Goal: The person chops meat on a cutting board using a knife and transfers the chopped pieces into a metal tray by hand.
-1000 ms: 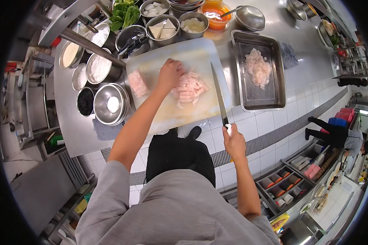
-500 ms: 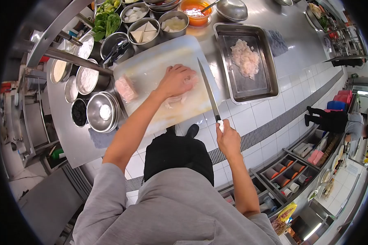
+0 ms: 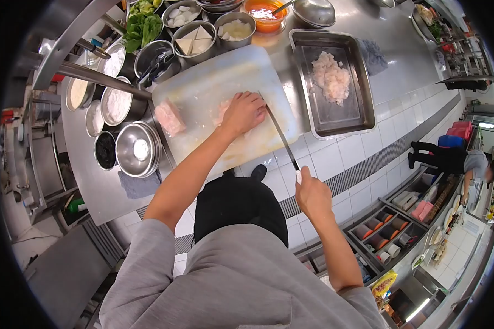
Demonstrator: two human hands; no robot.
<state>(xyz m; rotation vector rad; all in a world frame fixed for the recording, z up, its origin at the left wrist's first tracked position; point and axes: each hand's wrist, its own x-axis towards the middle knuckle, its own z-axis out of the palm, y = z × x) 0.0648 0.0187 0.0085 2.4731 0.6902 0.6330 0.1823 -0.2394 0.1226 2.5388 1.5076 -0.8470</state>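
On the white cutting board (image 3: 197,88), my left hand (image 3: 244,112) lies over the cut pale pink meat (image 3: 223,111), its fingers together and curved over the pieces, hiding most of them. My right hand (image 3: 313,193) is closed round the white handle of a long knife (image 3: 281,137). The blade points away from me, its far part right beside my left fingertips. A larger block of pale meat (image 3: 169,118) rests at the board's left side. Right of the board, a metal tray (image 3: 340,123) holds a heap of small pale pieces (image 3: 331,78).
Metal bowls of white powder (image 3: 117,104), a stack of empty bowls (image 3: 133,149) and a dark-filled bowl (image 3: 105,150) stand left. Beyond the board are tofu-like wedges (image 3: 194,42), greens (image 3: 142,30) and an orange container (image 3: 265,15). Another person (image 3: 450,159) stands far right.
Since the earlier frames, my left hand has gone over the cut meat and slightly toward me. The knife blade has swung left until it is against my left fingertips.
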